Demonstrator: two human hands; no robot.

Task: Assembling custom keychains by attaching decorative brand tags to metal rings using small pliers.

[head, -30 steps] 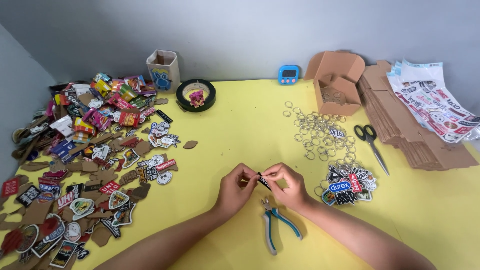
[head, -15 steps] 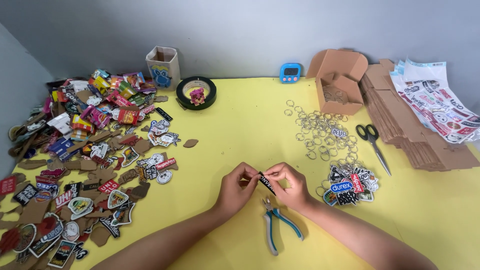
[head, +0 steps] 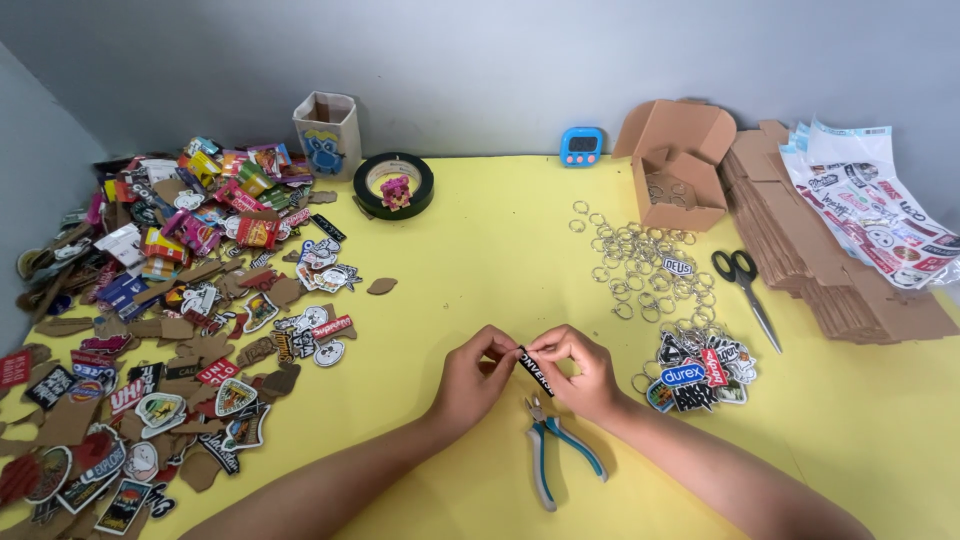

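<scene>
Fingers: we are pinching a small black tag (head: 537,368) between left hand (head: 472,380) and right hand (head: 580,375).
Tag: it is hovering just above the blue-handled pliers (head: 552,452).

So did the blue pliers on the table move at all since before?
No. The pliers lie in the same spot on the yellow table, just below the two hands, with the same gap to the scissors.

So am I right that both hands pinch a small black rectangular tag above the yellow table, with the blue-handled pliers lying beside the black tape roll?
Not quite. The left hand and right hand do pinch the small black rectangular tag above the yellow table, but the head view shows the blue-handled pliers lying just below the hands, far from the black tape roll.
</scene>
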